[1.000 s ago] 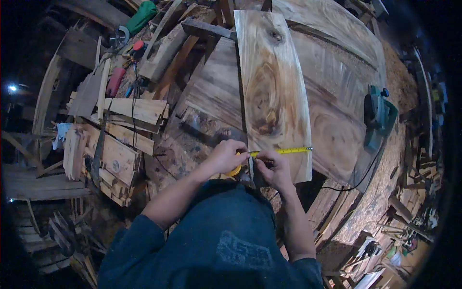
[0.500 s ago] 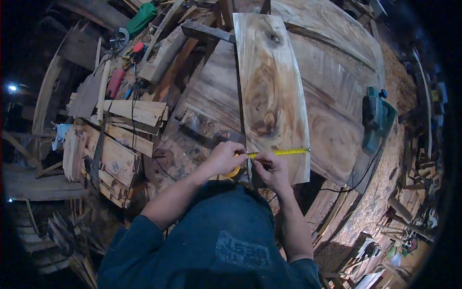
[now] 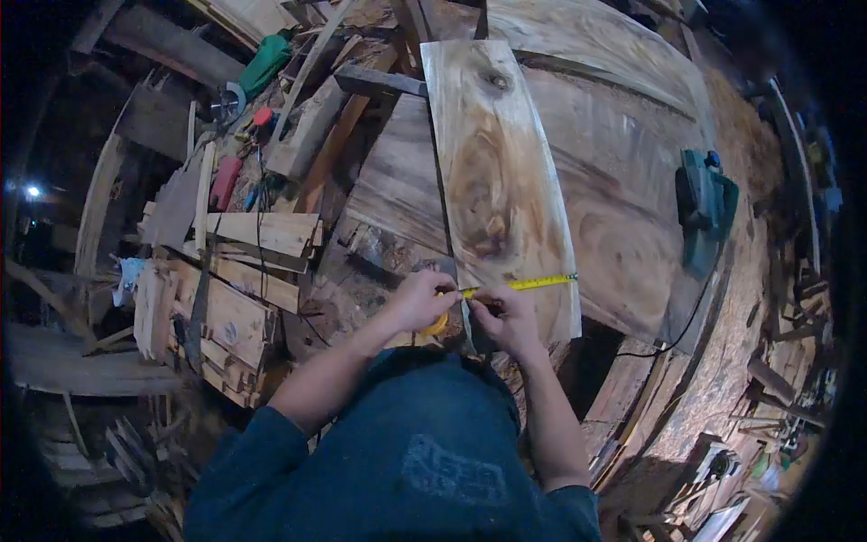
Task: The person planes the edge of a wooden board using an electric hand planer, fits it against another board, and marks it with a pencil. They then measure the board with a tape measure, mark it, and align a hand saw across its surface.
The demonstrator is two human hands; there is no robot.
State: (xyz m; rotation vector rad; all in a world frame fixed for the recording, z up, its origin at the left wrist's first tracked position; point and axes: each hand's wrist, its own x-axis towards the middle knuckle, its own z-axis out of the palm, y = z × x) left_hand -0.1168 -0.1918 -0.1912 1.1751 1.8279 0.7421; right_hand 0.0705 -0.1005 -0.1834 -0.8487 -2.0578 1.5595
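A long pale-and-brown wooden board (image 3: 497, 172) lies lengthwise in front of me, with dark swirling grain and a knot near its far end. Across its near part stretches the yellow blade of a tape measure (image 3: 542, 283), reaching the right edge. My left hand (image 3: 423, 300) is closed around the tape's yellow case at the board's left edge. Right beside it, my right hand (image 3: 508, 318) rests over the near end of the board with fingers pinched together by the blade. Whatever those fingers hold is hidden.
Wider planks (image 3: 623, 217) lie beneath and beyond the board. A green power planer (image 3: 706, 212) stands on them at the right, its cord trailing. Stacked offcuts (image 3: 239, 325) lie to the left, with a green angle grinder (image 3: 262, 70) behind them. Sawdust covers the ground at right.
The view has shifted slightly, so surrounding things appear moved. Both hands stay at the board's left edge, and the blade still spans its width.
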